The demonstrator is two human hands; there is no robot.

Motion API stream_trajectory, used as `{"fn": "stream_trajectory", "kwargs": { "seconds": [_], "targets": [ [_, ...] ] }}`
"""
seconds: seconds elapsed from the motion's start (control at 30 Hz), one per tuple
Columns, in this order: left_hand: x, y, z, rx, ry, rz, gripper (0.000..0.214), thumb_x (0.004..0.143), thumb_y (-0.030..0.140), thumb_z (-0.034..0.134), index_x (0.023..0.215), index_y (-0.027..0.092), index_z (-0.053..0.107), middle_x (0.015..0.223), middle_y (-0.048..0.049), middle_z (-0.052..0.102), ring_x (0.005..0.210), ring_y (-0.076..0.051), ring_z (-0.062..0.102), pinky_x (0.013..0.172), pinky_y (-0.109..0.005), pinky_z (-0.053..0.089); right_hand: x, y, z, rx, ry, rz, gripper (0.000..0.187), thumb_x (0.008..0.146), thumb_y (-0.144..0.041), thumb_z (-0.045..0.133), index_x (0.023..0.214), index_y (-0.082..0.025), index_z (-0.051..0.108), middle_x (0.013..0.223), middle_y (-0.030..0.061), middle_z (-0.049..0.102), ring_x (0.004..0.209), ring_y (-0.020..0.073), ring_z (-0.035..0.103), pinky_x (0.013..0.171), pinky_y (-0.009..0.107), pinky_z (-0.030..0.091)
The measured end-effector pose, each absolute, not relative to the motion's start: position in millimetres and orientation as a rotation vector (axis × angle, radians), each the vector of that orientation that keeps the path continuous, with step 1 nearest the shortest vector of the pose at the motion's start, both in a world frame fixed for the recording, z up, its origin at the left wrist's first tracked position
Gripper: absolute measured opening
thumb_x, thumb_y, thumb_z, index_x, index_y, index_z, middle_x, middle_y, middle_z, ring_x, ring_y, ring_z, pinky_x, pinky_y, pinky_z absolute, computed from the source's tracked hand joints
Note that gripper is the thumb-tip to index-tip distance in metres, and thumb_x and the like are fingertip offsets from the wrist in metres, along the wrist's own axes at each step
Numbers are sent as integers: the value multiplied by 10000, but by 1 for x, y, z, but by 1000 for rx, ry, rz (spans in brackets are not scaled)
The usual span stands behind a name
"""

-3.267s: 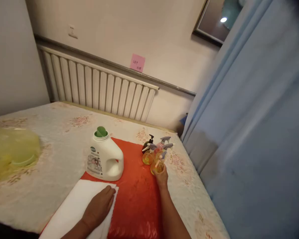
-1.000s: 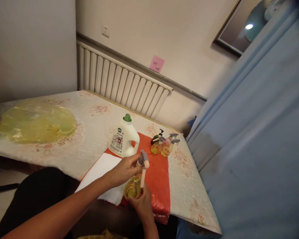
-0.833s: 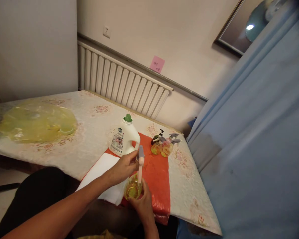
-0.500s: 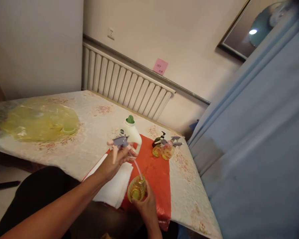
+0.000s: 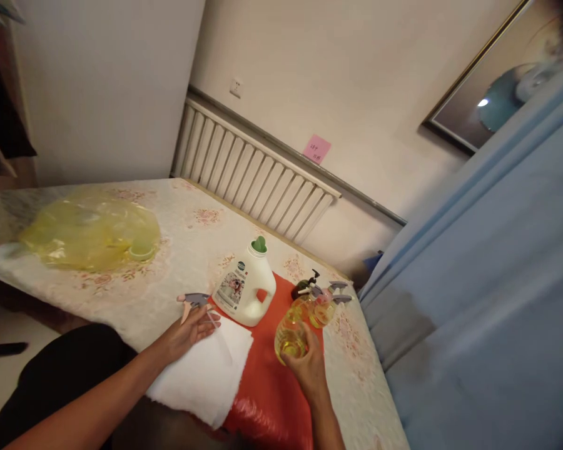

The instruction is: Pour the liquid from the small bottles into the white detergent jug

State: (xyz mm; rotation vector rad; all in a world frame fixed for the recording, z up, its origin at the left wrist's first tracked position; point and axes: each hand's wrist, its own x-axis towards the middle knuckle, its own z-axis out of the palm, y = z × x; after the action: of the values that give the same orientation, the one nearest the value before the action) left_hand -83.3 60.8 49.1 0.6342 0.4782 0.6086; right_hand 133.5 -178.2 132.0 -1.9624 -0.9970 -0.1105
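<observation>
My left hand (image 5: 192, 328) is closed around a spray nozzle (image 5: 194, 301) with a grey top and pinkish trigger. Its clear dip tube (image 5: 221, 340) hangs over a folded white cloth (image 5: 199, 381). In my right hand (image 5: 307, 362) is a clear ribbed bottle (image 5: 291, 340) with yellow liquid in it, tilted above a red plastic sheet (image 5: 258, 387). The nozzle and the bottle are well apart. Just beyond both hands stands a white detergent jug (image 5: 246, 284) with an open neck and something green in its mouth.
Several small spray and pump bottles (image 5: 323, 309) stand together on the sheet's far right. A yellow plastic bag (image 5: 94, 231) lies on the left of the flowered tablecloth (image 5: 182, 244). A blue curtain (image 5: 473, 300) borders the table's right side; a radiator (image 5: 258, 178) runs behind.
The dip tube has come out of the bottle's neck. My left hand moved left with the nozzle, while my right hand carried the bottle right and away from me. The view has shifted.
</observation>
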Motion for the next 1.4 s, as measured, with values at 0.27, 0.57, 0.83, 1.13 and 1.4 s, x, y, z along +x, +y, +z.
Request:
{"fn": "stream_trajectory", "kwargs": {
  "seconds": [0.27, 0.57, 0.83, 1.13, 1.4],
  "targets": [
    [-87, 64, 33, 592, 416, 602, 429, 821, 355, 785, 1125, 195, 528, 975, -132, 754, 988, -271, 733, 928, -405, 544, 173, -109, 228, -2028, -1335, -429, 663, 639, -265, 720, 1273, -126, 582, 1236, 169, 625, 1160, 319, 581, 1032, 467, 444],
    [-90, 65, 25, 579, 371, 632, 423, 827, 416, 770, 1123, 214, 545, 995, -106, 753, 1010, -265, 723, 934, -409, 538, 179, -59, 273, -2149, -1513, -470, 704, 669, -172, 708, 1349, -145, 532, 1269, 142, 602, 1192, 290, 549, 1043, 426, 433],
    [-90, 66, 20, 562, 359, 617, 423, 835, 443, 753, 1119, 190, 569, 1019, -129, 745, 1011, -267, 720, 931, -398, 532, 175, -42, 294, -2261, -1607, -527, 720, 675, -149, 705, 1370, -158, 518, 1253, 123, 594, 1143, 283, 547, 996, 400, 454],
    [-92, 65, 21, 552, 351, 617, 462, 809, 467, 770, 1130, 193, 582, 1016, -132, 747, 1013, -266, 717, 933, -383, 524, 170, -35, 304, -2340, -1681, -621, 719, 674, -121, 670, 1375, -150, 512, 1279, 133, 583, 1135, 286, 533, 1007, 398, 441],
    [-93, 65, 21, 543, 362, 636, 478, 796, 457, 785, 1135, 199, 569, 1025, -129, 746, 1017, -270, 716, 931, -393, 527, 166, -29, 310, -2389, -1732, -713, 720, 673, -128, 659, 1378, -161, 519, 1307, 129, 571, 1118, 288, 511, 994, 376, 432]
  ]
}}
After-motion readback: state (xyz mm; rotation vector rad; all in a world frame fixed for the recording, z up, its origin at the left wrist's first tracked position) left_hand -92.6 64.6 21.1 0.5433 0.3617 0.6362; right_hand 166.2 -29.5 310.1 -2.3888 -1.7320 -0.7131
